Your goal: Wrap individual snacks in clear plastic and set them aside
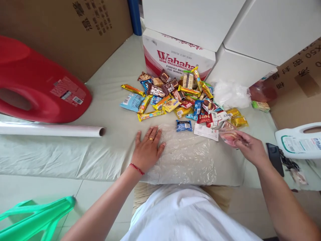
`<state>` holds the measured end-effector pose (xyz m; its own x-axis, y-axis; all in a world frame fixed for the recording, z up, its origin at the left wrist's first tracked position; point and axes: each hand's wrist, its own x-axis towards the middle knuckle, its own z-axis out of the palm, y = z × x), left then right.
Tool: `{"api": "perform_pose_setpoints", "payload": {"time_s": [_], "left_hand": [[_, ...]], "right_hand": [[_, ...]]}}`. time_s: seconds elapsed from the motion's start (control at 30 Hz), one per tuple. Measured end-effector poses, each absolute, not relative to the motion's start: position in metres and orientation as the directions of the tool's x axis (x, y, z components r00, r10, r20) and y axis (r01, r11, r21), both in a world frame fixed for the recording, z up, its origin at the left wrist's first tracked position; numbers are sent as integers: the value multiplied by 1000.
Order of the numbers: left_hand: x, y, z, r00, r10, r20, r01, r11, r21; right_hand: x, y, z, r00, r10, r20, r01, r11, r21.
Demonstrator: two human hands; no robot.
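Observation:
My left hand point(147, 149) lies flat with its fingers apart, on the left edge of a clear plastic bag point(183, 157) spread over the cloth-covered table. Between the thumb and fingers of my right hand point(252, 147) is a pinkish snack packet point(229, 138) in clear wrapping, at the right of the heap. In front of both hands lies a heap of wrapped snacks point(170, 88) in brown, yellow, blue and red. Nearest the bag are a dark blue packet point(184, 126) and a white packet point(206, 132).
A white and red Wahaha carton point(179, 55) stands behind the heap, beside crumpled clear plastic point(229, 93). On the left are a large red jug point(42, 83) and a white roll point(50, 130). A phone point(275, 159), keys point(288, 162) and a white bottle point(299, 142) sit at the right.

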<state>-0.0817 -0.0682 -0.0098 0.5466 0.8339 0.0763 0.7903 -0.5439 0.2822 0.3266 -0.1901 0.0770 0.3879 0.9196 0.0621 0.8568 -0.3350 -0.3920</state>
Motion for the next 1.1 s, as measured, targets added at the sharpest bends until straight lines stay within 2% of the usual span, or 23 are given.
{"api": "perform_pose_setpoints", "payload": {"time_s": [0.07,0.1,0.23,0.3,0.37,0.5,0.67,0.83,1.0,1.1], "left_hand": [[-81,-68,-10,544,836,76,795,-542,271],[-81,-68,-11,542,837,75,799,-541,264],[-78,-67,-11,545,835,73,806,-546,230],[-77,-67,-11,545,835,68,810,-546,212],[-76,-67,-11,543,837,61,815,-544,199],[-75,-67,-10,538,841,60,821,-539,190],[-74,-66,-10,541,840,49,822,-540,183],[-72,-69,-8,520,853,39,838,-518,172],[-73,-73,-10,506,862,26,846,-501,182],[-75,-73,-11,498,866,40,847,-496,194]], "right_hand": [[340,-208,50,380,924,-43,851,-368,-374],[344,-212,39,356,933,-47,868,-349,-354],[350,-213,20,277,951,138,940,-239,-242],[347,-213,21,268,935,232,957,-230,-177],[342,-216,24,247,931,269,968,-225,-112],[330,-222,25,226,961,161,974,-227,-12],[340,-216,24,239,970,44,970,-236,-58],[342,-207,21,234,972,-21,968,-231,96],[348,-217,23,201,979,44,969,-205,139],[351,-225,45,183,971,155,978,-195,68]]}}
